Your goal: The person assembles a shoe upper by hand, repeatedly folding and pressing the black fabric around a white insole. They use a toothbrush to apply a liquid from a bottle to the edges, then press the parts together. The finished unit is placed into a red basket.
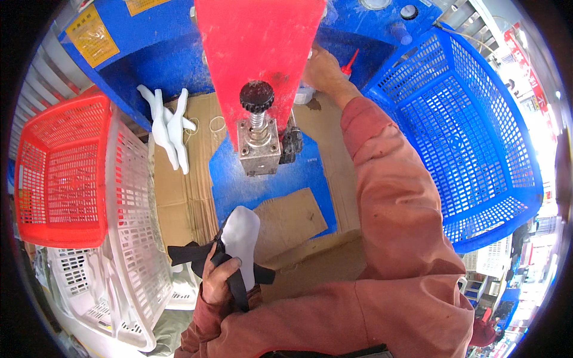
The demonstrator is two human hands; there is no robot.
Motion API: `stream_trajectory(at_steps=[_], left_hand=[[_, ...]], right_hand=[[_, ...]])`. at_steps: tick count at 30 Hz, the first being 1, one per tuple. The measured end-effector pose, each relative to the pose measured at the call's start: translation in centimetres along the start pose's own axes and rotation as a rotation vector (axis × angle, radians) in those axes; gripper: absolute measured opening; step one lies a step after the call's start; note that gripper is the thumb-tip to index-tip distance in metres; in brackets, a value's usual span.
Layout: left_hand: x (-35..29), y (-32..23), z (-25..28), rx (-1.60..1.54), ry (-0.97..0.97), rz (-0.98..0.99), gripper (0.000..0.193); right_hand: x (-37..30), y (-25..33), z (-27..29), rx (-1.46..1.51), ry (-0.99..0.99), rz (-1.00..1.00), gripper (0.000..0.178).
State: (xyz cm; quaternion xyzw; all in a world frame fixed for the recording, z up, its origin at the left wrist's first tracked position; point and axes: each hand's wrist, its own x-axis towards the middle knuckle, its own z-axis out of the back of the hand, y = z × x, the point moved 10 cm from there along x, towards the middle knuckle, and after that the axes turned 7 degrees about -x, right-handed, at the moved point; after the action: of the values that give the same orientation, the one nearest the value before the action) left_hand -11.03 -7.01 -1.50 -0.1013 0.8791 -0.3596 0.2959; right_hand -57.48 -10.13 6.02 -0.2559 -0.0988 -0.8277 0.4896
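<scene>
My left hand (218, 275) grips a white foot-shaped piece (241, 234), narrow and smooth, with loose black straps (239, 286) about it. The thumb presses on its near part, and strap ends stick out on both sides. Farther off, my right hand (327, 70) reaches in beside the red machine arm (258, 51), its fingertips partly hidden by it. Just below that hand stands a whitish container (303, 95), mostly covered by the arm. A red pointed nozzle (351, 61) shows right next to the hand. What the right fingers hold, if anything, is hidden.
A metal head with a black knob (257, 96) juts over the blue board (268, 185) and cardboard (291, 221). White curved pieces (169, 128) lie at left. A red basket (62, 173) and white basket (138, 221) stand left, a blue basket (453, 131) right.
</scene>
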Motion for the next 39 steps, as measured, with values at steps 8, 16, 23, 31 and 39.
stream_trajectory(at_steps=[8, 16, 23, 31, 39], left_hand=[[-0.2, 0.2, 0.1, -0.016, 0.001, -0.018, 0.059], [-0.6, 0.5, 0.0, -0.012, 0.014, -0.004, 0.057], [-0.6, 1.2, 0.0, -0.023, 0.022, -0.004, 0.053], [-0.8, 1.5, -0.6, -0.012, 0.032, 0.02, 0.049], [-0.6, 1.1, -1.4, -0.004, 0.022, 0.001, 0.049]], right_hand=[[-2.0, 2.6, 2.8, 0.026, -0.006, 0.092, 0.04], [-6.4, 3.8, 6.9, 0.156, -0.106, -0.018, 0.037], [-13.9, 3.3, 7.2, 0.27, -0.233, -0.177, 0.039], [-19.8, 3.0, 4.0, 0.317, -0.156, -0.256, 0.034], [-23.7, -4.3, 1.6, 0.307, -0.132, -0.49, 0.027]])
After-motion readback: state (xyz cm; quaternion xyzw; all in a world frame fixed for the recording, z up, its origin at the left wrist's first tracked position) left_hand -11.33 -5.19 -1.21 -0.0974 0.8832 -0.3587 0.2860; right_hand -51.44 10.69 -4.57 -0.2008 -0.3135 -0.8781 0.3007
